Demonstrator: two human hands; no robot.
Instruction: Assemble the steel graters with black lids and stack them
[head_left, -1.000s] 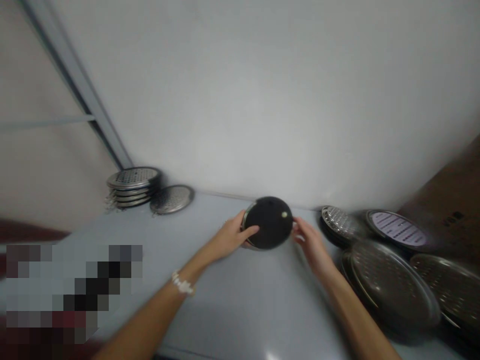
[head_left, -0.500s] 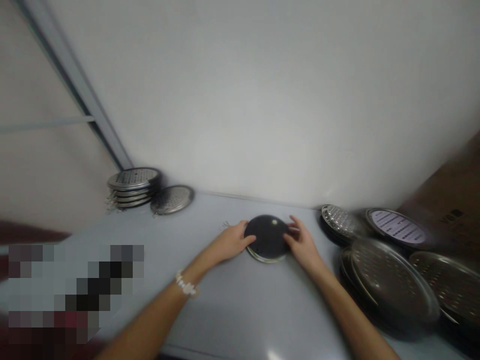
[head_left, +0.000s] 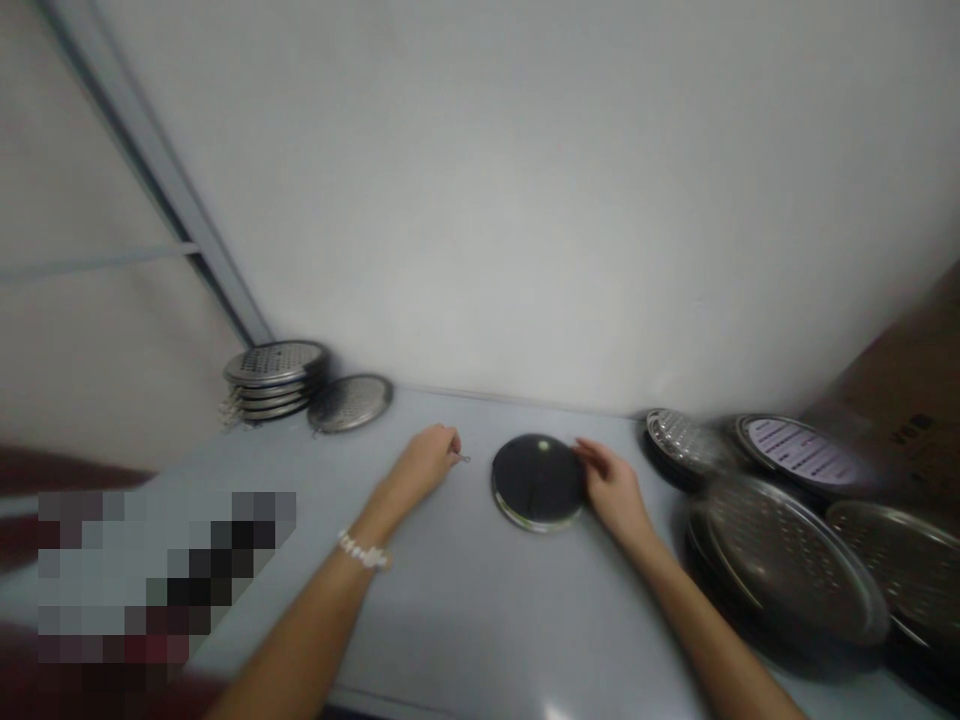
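A round black disc (head_left: 536, 480) with a shiny metal rim lies on the grey table in front of me. My right hand (head_left: 613, 487) is at its right edge, with the fingers curled at the rim; part of the fingertips is hidden. To the left of the disc and apart from it is my left hand (head_left: 429, 462), closed in a pinch. A small thin metal wire hook (head_left: 464, 458) sticks out from its fingertips.
At the back left stand a stack of perforated round metal plates (head_left: 276, 362) and a single plate (head_left: 351, 402). Larger perforated plates (head_left: 787, 560) pile up on the right, near a plate with a pale label (head_left: 799, 450) and a cardboard box (head_left: 900, 400). A wall (head_left: 525, 200) rises behind.
My left hand has let go of the disc and moved left, now pinching the small wire hook that lay on the table. The right hand stays at the disc's right edge.
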